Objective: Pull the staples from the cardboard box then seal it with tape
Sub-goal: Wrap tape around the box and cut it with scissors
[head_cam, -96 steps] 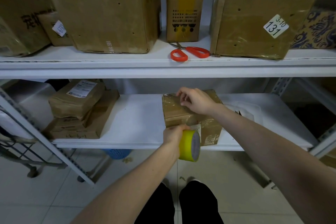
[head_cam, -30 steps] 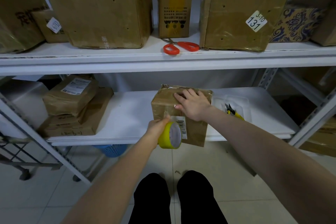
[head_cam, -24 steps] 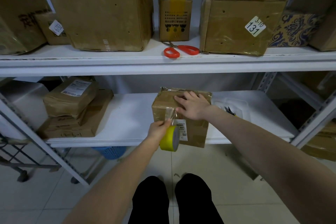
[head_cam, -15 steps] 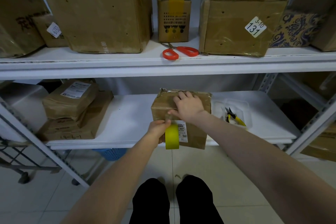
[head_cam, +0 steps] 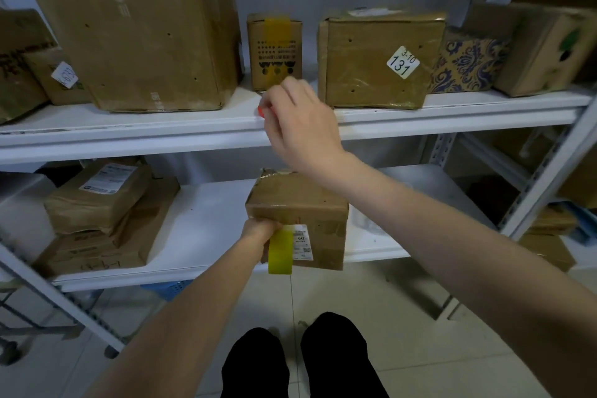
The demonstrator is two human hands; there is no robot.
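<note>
The small cardboard box (head_cam: 300, 200), wrapped in clear tape, stands at the front of the lower shelf (head_cam: 206, 220). My left hand (head_cam: 260, 228) holds a yellow tape roll (head_cam: 280, 252) against the box's front face, beside its white label. My right hand (head_cam: 300, 119) is up at the upper shelf (head_cam: 129, 136), fingers curled down over the orange scissors (head_cam: 260, 112). Only a sliver of orange handle shows at the hand's left edge. Whether the fingers grip the scissors is hidden.
A large box (head_cam: 139, 32), a small yellow-taped box (head_cam: 274, 48) and a box labelled 131 (head_cam: 371, 58) crowd the upper shelf around my right hand. Stacked parcels (head_cam: 97, 203) fill the lower shelf's left end. A metal upright (head_cam: 549, 171) stands at the right.
My right hand left the top of the box and rose to the upper shelf, covering the scissors. My left hand stays at the box front with the tape roll.
</note>
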